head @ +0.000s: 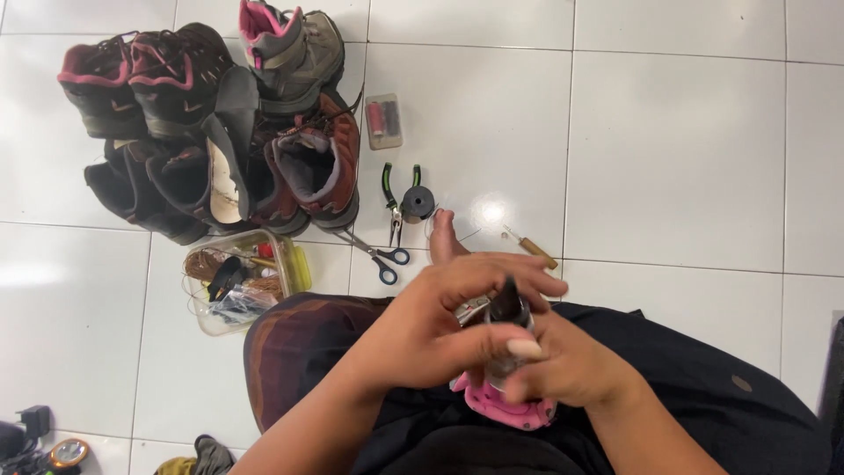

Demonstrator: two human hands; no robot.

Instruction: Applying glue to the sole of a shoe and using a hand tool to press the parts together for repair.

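A small glue bottle [508, 330] with a dark pointed nozzle sits upright over the person's lap, above a pink shoe [505, 406]. The left hand [440, 321] wraps its body, fingers pressed together; the right hand [571, 365] pinches its base. It looks light, slick and squeezable, best held mid-body. Scissors [380, 255] and pliers [393, 195] lie on the tile floor [686, 158].

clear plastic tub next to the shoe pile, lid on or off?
Off. The clear plastic tub on the white tiled floor shows an open top, with wire coils and dark odds inside. No lid visible.
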